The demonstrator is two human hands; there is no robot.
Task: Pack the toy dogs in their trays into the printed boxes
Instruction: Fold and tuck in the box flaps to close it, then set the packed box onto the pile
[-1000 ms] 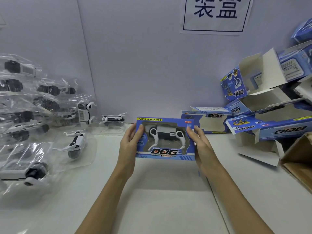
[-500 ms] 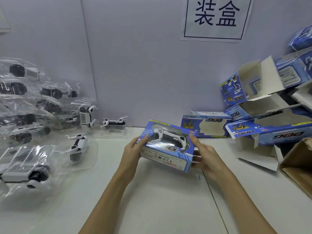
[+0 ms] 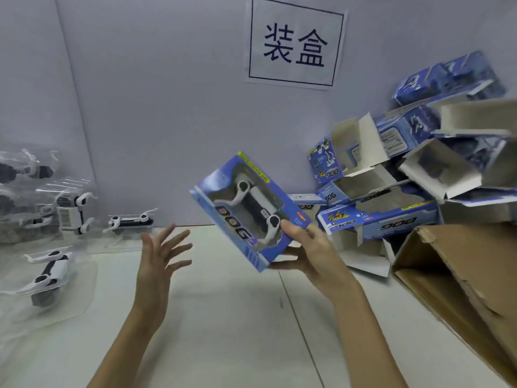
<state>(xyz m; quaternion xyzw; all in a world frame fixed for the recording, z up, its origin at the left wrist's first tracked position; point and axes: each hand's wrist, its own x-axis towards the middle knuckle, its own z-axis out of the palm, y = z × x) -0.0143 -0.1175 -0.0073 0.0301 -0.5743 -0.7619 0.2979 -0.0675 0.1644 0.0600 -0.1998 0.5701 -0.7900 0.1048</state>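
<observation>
The left hand [image 3: 159, 259] hovers with fingers spread, holding nothing. At two o'clock from it, the right hand [image 3: 305, 247] grips one packed box [image 3: 246, 211] by its lower corner, tilted, probably bound for the carton [image 3: 458, 275] at three o'clock. Two trayed dogs [image 3: 47, 273] show clearly at nine o'clock; more lie bagged behind. Empty boxes [image 3: 391, 191] pile at one o'clock, too jumbled to count.

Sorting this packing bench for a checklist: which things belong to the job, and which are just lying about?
Job:
packed box, gripped by right hand
left hand, free
toy dogs in trays
empty printed boxes

Lying about:
wall sign
brown carton
</observation>
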